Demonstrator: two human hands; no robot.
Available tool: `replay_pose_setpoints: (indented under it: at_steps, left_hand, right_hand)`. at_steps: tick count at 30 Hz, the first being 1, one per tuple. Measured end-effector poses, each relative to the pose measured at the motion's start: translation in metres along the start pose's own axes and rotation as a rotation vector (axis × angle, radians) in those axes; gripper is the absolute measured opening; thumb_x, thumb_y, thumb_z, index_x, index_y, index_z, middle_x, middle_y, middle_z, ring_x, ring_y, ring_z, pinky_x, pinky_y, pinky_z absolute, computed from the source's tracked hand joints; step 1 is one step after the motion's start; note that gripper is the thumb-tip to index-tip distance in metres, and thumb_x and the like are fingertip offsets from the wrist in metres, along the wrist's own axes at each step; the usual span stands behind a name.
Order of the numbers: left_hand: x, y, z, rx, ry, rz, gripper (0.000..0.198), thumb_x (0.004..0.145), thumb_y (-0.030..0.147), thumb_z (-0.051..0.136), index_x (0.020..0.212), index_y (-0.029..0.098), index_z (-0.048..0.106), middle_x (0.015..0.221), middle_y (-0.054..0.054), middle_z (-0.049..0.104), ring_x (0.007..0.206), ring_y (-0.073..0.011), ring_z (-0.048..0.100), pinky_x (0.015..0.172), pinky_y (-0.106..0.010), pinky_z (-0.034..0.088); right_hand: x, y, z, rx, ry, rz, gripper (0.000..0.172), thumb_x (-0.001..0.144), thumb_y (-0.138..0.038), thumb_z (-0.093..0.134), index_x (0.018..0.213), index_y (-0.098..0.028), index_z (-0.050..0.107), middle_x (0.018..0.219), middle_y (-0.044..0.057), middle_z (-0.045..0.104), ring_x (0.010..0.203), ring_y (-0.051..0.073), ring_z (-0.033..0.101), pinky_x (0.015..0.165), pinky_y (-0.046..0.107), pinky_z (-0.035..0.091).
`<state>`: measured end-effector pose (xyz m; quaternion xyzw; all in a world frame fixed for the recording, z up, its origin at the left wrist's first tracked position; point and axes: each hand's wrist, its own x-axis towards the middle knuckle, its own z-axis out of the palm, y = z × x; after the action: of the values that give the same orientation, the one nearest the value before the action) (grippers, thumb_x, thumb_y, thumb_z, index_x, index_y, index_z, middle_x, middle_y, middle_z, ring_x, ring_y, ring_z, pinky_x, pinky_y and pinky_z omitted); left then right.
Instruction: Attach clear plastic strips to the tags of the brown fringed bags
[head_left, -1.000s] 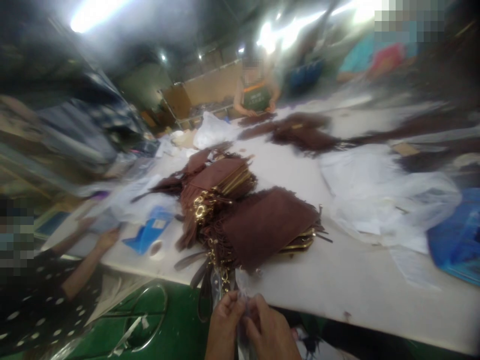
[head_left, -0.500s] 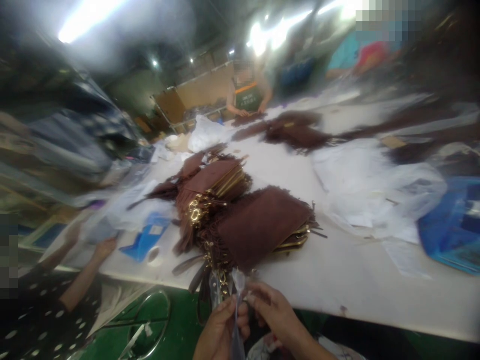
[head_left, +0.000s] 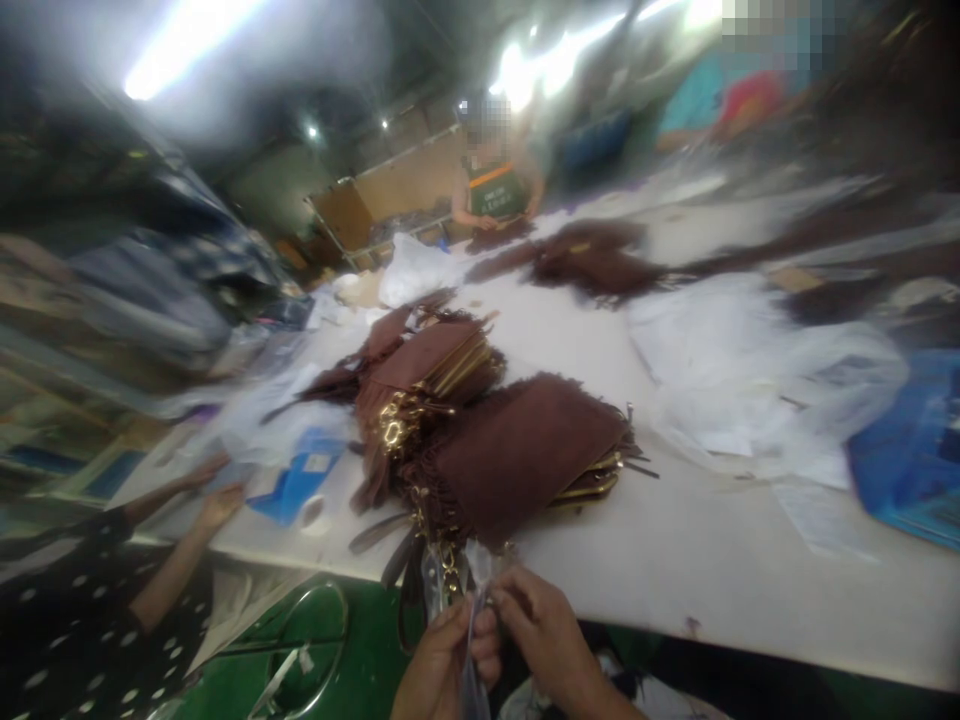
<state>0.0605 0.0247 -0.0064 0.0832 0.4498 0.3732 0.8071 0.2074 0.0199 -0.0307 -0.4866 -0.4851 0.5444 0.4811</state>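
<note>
At the table's near edge, my left hand [head_left: 450, 645] is closed around a strip of clear plastic [head_left: 475, 640], which looks like a thin bag or wrap. My right hand [head_left: 541, 625] pinches close beside it, at the strip's right side; what its fingertips hold is too small and blurred to tell. Just beyond my hands lies a stack of brown fringed bags [head_left: 525, 455] with gold zippers. Gold chain clasps [head_left: 448, 565] and dark straps [head_left: 409, 570] hang from it over the edge. A second stack of brown bags [head_left: 431, 355] lies behind.
To the left, a co-worker's hands [head_left: 217, 505] rest near a blue piece [head_left: 300, 480] and a tape roll [head_left: 311, 512]. White plastic bags [head_left: 757, 390] and a blue package [head_left: 911, 465] lie right. Another person [head_left: 495, 190] works across the table. A metal stool [head_left: 307, 640] stands below left.
The view has shifted slightly. My right-hand fingers have drawn a little closer to the plastic in my left hand. The co-worker's hands at left have moved slightly, with both now showing.
</note>
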Motion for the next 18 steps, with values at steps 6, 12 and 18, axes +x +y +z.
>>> replay_pose_setpoints:
  at_steps: [6,12,18]
  left_hand:
    - [-0.002,-0.004,0.005,0.003,0.025,0.018,0.031,0.067,0.026,0.083,0.080,0.013,0.058,0.066,0.004,0.051,0.049,-0.0031,0.041,0.047,-0.016,0.033]
    - [0.005,-0.007,-0.003,0.301,0.048,0.215,0.037,0.067,0.040,0.080,0.082,0.015,0.057,0.057,0.004,0.053,0.042,-0.0055,0.042,0.042,-0.019,0.030]
    - [0.005,-0.006,-0.005,0.650,0.133,0.420,0.038,0.073,0.045,0.074,0.091,0.017,0.056,0.059,0.000,0.062,0.045,-0.0096,0.051,0.045,-0.019,0.033]
  right_hand:
    - [-0.003,0.002,-0.003,-0.264,-0.025,-0.260,0.019,0.091,-0.018,0.042,0.084,-0.021,0.060,0.084,0.002,0.062,0.078,0.015,0.056,0.073,0.025,0.041]
    - [-0.001,-0.009,-0.005,-0.127,-0.042,-0.062,0.017,0.087,-0.021,0.048,0.076,-0.020,0.061,0.073,0.001,0.066,0.070,0.016,0.060,0.068,0.025,0.043]
    - [0.008,-0.004,0.000,0.155,-0.093,0.158,0.019,0.081,-0.032,0.052,0.069,-0.019,0.057,0.056,-0.003,0.057,0.046,0.011,0.049,0.046,0.022,0.035]
